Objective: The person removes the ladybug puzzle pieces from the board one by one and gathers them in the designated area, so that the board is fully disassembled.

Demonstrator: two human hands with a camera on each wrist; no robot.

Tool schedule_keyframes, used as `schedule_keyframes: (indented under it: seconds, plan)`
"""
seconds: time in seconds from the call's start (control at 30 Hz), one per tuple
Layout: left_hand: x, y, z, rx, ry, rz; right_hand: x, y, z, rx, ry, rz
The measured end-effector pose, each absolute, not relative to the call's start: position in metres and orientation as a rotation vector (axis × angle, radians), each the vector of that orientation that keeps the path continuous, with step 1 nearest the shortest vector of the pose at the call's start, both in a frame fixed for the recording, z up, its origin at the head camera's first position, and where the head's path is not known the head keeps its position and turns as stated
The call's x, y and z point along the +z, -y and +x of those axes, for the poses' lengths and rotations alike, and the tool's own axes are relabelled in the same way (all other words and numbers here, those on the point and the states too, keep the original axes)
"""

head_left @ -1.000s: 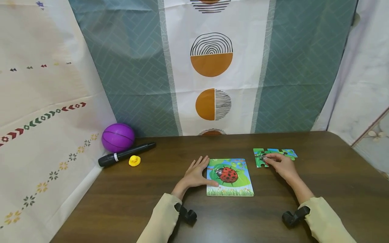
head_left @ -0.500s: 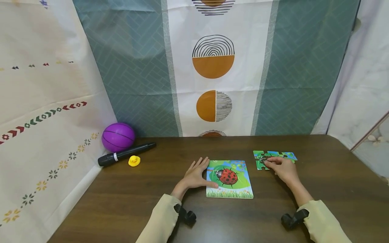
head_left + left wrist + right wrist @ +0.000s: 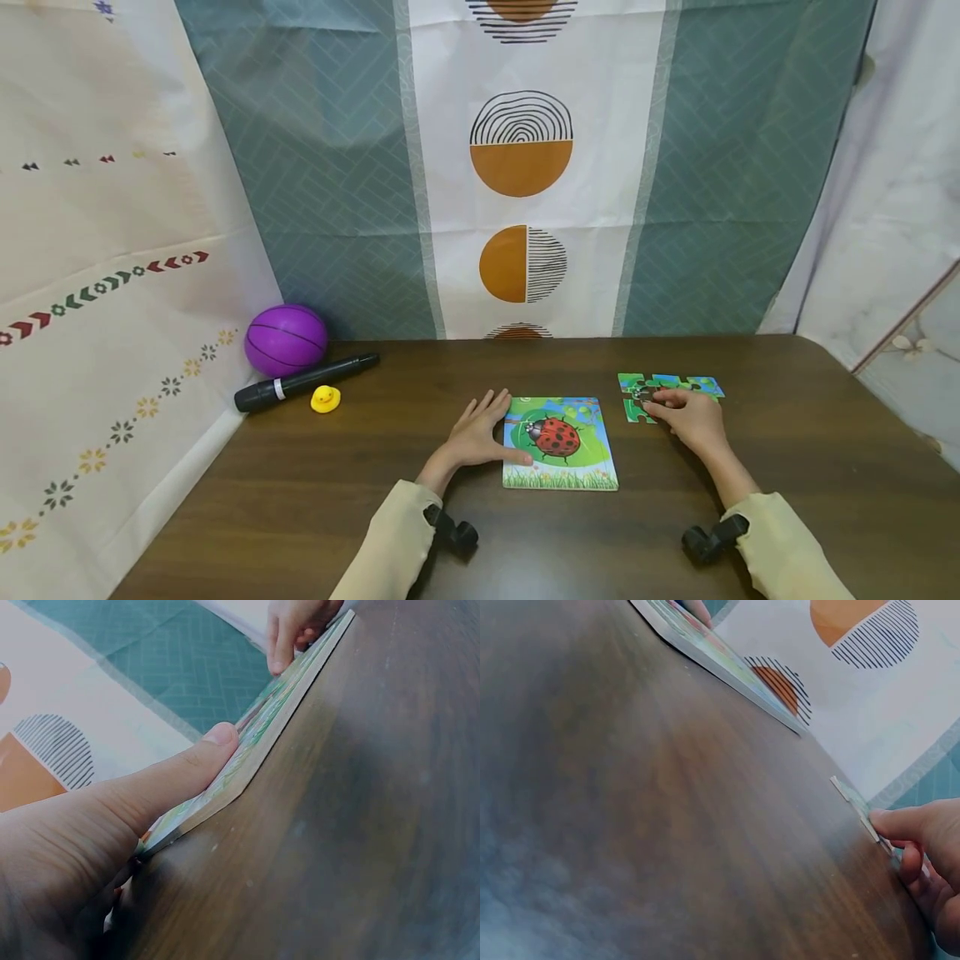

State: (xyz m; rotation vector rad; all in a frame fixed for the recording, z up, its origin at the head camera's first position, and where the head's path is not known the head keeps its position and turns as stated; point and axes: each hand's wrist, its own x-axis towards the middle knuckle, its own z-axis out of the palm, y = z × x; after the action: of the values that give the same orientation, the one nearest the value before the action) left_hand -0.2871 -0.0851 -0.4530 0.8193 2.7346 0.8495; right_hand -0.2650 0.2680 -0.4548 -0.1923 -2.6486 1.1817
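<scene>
Crosswise on board [image 3: 561, 478], ladybug [image 3: 555, 437] head-left

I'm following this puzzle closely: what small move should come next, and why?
Probably the right hand should gently press its neighboring jigsaw pieces together: its thumb and fingertips are on them and open notches show along their lower edge, while the left hand's thumb lies on the ladybug board.

Purple toy basketball [image 3: 286, 340], back left; white-banded black cylinder [image 3: 315, 381] just in front; yellow rubber duck [image 3: 326, 399] beside that. Teal-and-white printed cloth [image 3: 525, 208] hangs behind.
</scene>
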Motion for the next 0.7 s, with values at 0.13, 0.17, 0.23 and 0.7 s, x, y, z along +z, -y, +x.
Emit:
schedule_keyframes:
  seconds: [0.13,0.17,0.23,0.7]
  plan:
    - [-0.4543,0.0842,-0.2862,0.859,-2.741,0.807,-0.456,-0.268,-0.2635,1.175,2.652,-0.178]
    - [-0.4543,0.0841,-0.2861,0.861,-2.742,0.807,-0.4561,-0.2679,-0.2634,1.176,2.65,-0.173]
    - [-0.4536,0.084,-0.2858,0.867,-2.742,0.805,-0.4556,-0.2674,-0.263,1.176,2.648,-0.167]
    - [-0.453,0.0855,-0.2851,0.854,-2.739,0.83,-0.4561,-0.266,-0.2619,1.156,2.593,-0.218]
